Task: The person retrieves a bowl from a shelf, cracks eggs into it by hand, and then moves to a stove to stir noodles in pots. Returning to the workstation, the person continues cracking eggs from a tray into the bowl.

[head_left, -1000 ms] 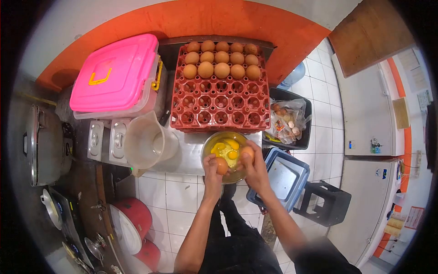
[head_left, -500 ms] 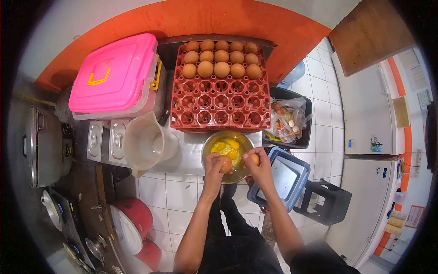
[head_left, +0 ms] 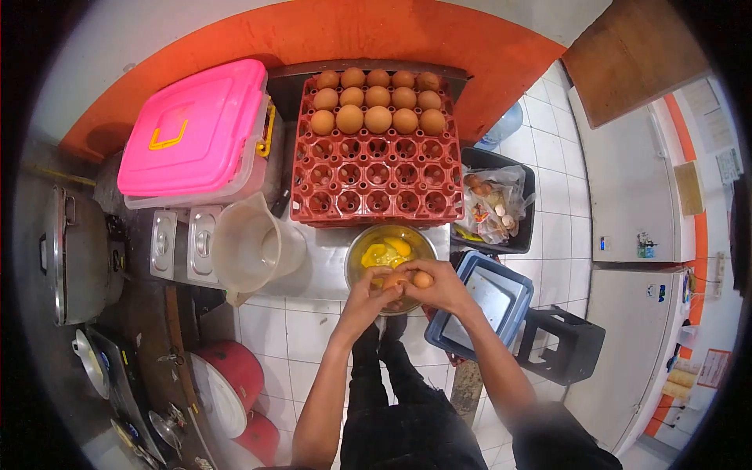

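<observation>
Over the near part of a metal bowl [head_left: 354, 258], my left hand [head_left: 366, 296] has its fingers closed round a brown egg [head_left: 394, 280]. My right hand [head_left: 445, 288] touches that same egg with its fingertips and also holds a second brown egg [head_left: 423, 280]. Yellow yolks [head_left: 389, 251] and clear liquid lie in the bowl. Just behind the bowl stands a stack of red egg trays [head_left: 377, 174], with rows of brown eggs [head_left: 377, 120] at its back and vacant cups at its front.
Left of the bowl stands a translucent pitcher [head_left: 249, 249], with a pink-lidded box [head_left: 196, 129] behind it. To the right are a black bin [head_left: 521, 242] with eggshells in a plastic bag, a blue tray [head_left: 523, 295] and a black stool [head_left: 565, 345].
My two hands have come together over the bowl, the right one moving left. The egg in my left hand now meets my right fingertips.
</observation>
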### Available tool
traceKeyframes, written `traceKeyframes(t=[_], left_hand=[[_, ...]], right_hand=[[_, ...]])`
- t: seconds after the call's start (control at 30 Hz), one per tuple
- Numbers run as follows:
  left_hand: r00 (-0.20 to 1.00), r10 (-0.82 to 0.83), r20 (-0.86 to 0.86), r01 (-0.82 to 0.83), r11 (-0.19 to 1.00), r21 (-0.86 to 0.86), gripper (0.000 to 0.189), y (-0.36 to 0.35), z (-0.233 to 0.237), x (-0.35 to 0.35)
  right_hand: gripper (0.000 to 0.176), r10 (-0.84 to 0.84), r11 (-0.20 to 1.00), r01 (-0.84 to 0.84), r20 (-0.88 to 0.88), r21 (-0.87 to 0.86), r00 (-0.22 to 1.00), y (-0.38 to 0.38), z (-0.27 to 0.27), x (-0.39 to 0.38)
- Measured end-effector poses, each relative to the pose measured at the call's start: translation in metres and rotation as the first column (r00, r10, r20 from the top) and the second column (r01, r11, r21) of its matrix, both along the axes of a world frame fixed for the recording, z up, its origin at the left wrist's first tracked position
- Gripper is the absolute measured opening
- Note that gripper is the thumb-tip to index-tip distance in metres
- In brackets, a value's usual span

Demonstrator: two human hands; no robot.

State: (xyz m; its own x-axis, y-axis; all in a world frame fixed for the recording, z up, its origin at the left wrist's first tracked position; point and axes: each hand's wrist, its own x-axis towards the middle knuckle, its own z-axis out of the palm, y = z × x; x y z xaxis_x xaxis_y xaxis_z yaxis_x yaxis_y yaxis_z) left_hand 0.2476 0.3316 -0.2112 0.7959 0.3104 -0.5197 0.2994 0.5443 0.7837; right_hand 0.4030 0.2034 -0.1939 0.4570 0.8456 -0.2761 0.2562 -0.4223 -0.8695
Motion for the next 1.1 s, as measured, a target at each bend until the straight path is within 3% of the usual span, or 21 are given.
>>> traceKeyframes(t=[0.17, 0.27, 0.33, 0.43, 0.53, 0.57, 0.63, 0.77, 0.83, 0.9, 0.97, 1.0, 1.03, 1.07, 1.1], left_hand=[[0.992, -0.029, -0.119, 0.082, 0.878, 0.472, 0.043, -0.001, -0.004, -0.008], [0.997, 0.008, 0.079, -0.049, 0.848, 0.528, 0.039, 0.003, -0.003, -0.008], [0.990, -0.059, 0.130, -0.037, 0.775, 0.631, 0.038, 0.010, 0.005, -0.011], [0.978, -0.167, 0.128, 0.011, 0.651, 0.759, 0.041, 0.020, 0.024, -0.015], [0.969, -0.216, 0.122, 0.006, 0.513, 0.858, 0.046, 0.028, 0.034, -0.017], [0.967, -0.222, 0.126, -0.009, 0.464, 0.886, 0.048, 0.030, 0.036, -0.016], [0.970, -0.201, 0.135, -0.025, 0.470, 0.882, 0.047, 0.031, 0.043, -0.010], [0.983, -0.021, 0.180, -0.129, 0.614, 0.778, 0.045, 0.009, 0.031, 0.011], [0.961, 0.247, 0.126, -0.276, 0.888, 0.368, 0.036, -0.020, 0.044, 0.041], [0.946, 0.257, 0.196, -0.300, 0.925, 0.232, 0.030, -0.038, 0.041, 0.074], [0.927, 0.141, 0.347, -0.291, 0.853, 0.433, 0.027, -0.042, 0.064, 0.107], [0.909, 0.068, 0.411, -0.297, 0.799, 0.524, 0.025, -0.037, 0.073, 0.122], [0.884, 0.079, 0.461, -0.405, 0.623, 0.670, 0.025, -0.026, 0.075, 0.134], [0.855, 0.075, 0.513, -0.496, 0.407, 0.767, 0.025, -0.011, 0.078, 0.147], [0.879, 0.042, 0.475, -0.461, 0.330, 0.824, 0.025, 0.014, 0.092, 0.155]], right_hand=[[0.038, -0.084, 0.996, 0.084, 0.015, -0.003, 0.996, 0.000, -0.007, -0.013], [0.037, -0.096, 0.990, 0.085, 0.102, 0.113, 0.990, -0.002, -0.013, -0.014], [0.037, -0.102, 0.981, 0.076, 0.139, 0.180, 0.985, -0.003, -0.009, -0.011], [0.033, -0.038, 0.981, 0.007, 0.155, 0.195, 0.987, -0.006, 0.007, -0.004], [0.032, 0.052, 0.952, -0.152, 0.348, 0.266, 0.936, -0.003, 0.014, 0.004], [0.031, 0.027, 0.953, -0.129, 0.347, 0.273, 0.938, -0.003, 0.015, 0.004], [0.031, -0.023, 0.953, -0.084, 0.346, 0.290, 0.938, 0.001, 0.018, 0.000], [0.024, -0.339, 0.926, 0.343, -0.053, 0.159, 0.939, 0.001, 0.004, -0.010], [0.025, -0.494, 0.857, 0.515, -0.311, -0.016, 0.812, -0.009, 0.014, -0.003], [0.028, -0.575, 0.710, 0.699, -0.503, 0.085, 0.645, -0.032, 0.008, 0.015], [0.031, -0.635, 0.551, 0.829, -0.596, 0.095, 0.491, -0.050, 0.017, 0.050], [0.034, -0.657, 0.538, 0.832, -0.550, 0.136, 0.515, -0.056, 0.028, 0.068], [0.041, -0.707, 0.467, 0.871, -0.529, 0.152, 0.470, -0.060, 0.031, 0.085], [0.054, -0.805, 0.472, 0.871, -0.336, 0.134, 0.488, -0.068, 0.029, 0.103], [0.059, -0.837, 0.539, 0.820, 0.014, 0.193, 0.547, -0.078, 0.023, 0.118]])
